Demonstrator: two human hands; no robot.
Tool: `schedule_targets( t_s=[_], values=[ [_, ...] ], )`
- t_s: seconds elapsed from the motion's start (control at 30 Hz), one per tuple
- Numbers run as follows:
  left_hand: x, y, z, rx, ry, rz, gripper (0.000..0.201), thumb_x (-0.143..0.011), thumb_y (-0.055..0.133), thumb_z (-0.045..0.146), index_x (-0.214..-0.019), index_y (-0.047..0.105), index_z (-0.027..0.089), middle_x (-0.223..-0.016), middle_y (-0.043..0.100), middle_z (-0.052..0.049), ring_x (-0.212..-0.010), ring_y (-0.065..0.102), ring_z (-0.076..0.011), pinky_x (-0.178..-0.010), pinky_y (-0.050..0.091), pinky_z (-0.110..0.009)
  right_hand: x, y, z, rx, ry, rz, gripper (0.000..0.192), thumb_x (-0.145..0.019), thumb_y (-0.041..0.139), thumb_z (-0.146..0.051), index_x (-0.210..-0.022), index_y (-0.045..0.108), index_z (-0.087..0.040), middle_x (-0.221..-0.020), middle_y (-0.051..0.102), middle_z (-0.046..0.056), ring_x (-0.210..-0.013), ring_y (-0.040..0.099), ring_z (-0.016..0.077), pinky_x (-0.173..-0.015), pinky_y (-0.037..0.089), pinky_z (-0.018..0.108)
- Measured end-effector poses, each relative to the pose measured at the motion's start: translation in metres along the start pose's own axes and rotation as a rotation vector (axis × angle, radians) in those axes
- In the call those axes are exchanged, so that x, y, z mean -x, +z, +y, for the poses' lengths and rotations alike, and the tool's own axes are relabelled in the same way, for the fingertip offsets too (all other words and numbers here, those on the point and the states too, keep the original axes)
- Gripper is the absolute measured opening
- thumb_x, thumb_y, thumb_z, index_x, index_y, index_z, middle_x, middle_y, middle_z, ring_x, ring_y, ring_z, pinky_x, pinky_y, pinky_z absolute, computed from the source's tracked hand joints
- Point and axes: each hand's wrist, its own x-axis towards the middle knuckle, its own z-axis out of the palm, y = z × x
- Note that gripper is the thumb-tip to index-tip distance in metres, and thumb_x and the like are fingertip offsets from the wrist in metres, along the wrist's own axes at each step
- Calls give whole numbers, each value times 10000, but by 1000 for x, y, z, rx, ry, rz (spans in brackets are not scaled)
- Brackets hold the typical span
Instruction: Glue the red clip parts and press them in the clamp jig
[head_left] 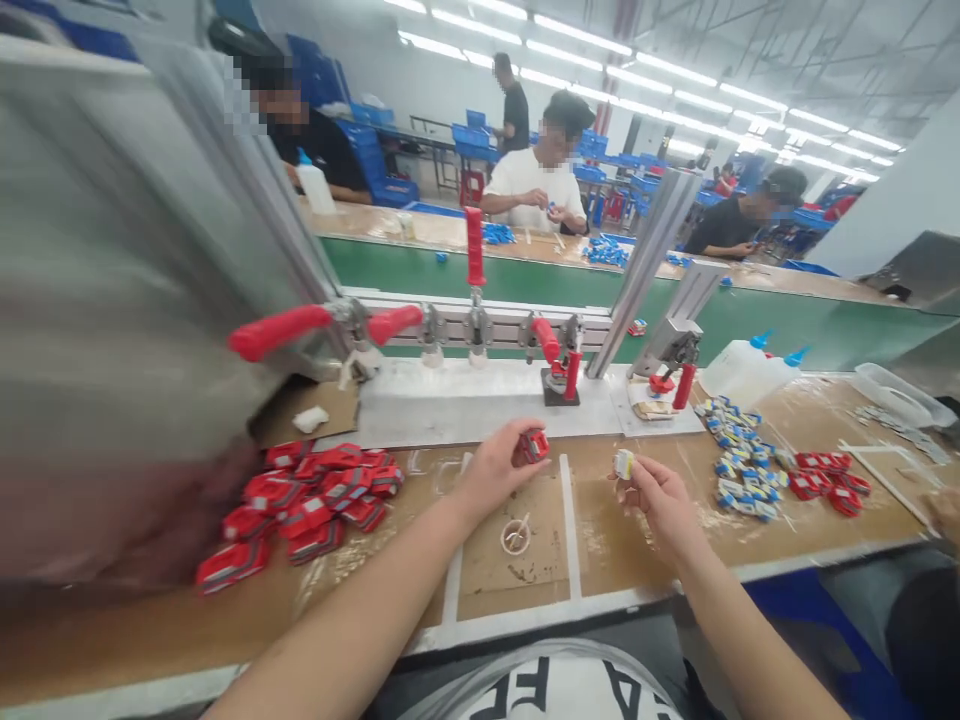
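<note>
The red piece you hold is a small, chunky block, red on the outside with a paler, greyish patch; its finer detail is too small to make out. It is up off the bench, just beyond the round cup with the stick in it. The small block in your other grip is mostly white with a yellow side, and it sits beyond the cup and to its right.

Your left hand is partly curled, thumb and fingers closed around the red piece. Your right hand pinches the white-and-yellow block between thumb and forefinger, the other fingers bent loosely beneath. The two blocks are apart.

Left of the cup you have a heap of red pieces; well to its right lies a spread of white, blue and yellow blocks, with a smaller red cluster just beside them.
</note>
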Motion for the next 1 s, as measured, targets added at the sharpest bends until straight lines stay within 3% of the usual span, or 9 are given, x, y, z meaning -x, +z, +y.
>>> schedule_targets(
  t_s=[0.13,0.33,0.73,0.9,1.0],
  values=[
    [1,-1,-2,-54,27,10,504,-870,754,224,-1324,540,268,-1206,715,-28,-1058,704,-187,-967,560,-341,-26,41,-7,270,-84,-73,458,-815,767,-609,-970,787,-178,-696,676,37,-584,550,153,-543,461,283],
    [-1,0,-4,-39,38,26,533,-876,749,225,-1356,521,272,-1251,714,-44,-1092,712,-207,-963,569,-349,-51,71,-9,570,-344,-108,359,-917,663,-545,-961,785,-210,-937,756,64,-851,652,228,-767,500,341],
    [-1,-2,3,-264,50,30,515,-899,717,214,-1368,507,240,-1186,727,-78,-1044,732,-260,-901,589,-378,-52,84,2,859,-526,-140,370,-1027,528,-512,-1020,738,-207,-825,654,42,-725,582,197,-676,420,319],
    [-2,-12,20,-484,186,-83,516,-943,589,105,-1425,430,197,-1236,704,-123,-1139,702,-276,-926,578,-391,-49,82,7,819,-551,-135,345,-1017,520,-483,-951,730,-218,-769,604,31,-707,551,195,-669,427,318],
    [-7,-13,42,-708,281,-189,489,-959,489,53,-1430,428,170,-1235,686,-153,-1079,706,-275,-861,572,-383,-45,77,10,676,-444,-156,325,-976,551,-480,-900,724,-216,-758,624,33,-707,557,194,-666,466,317]
  ],
)
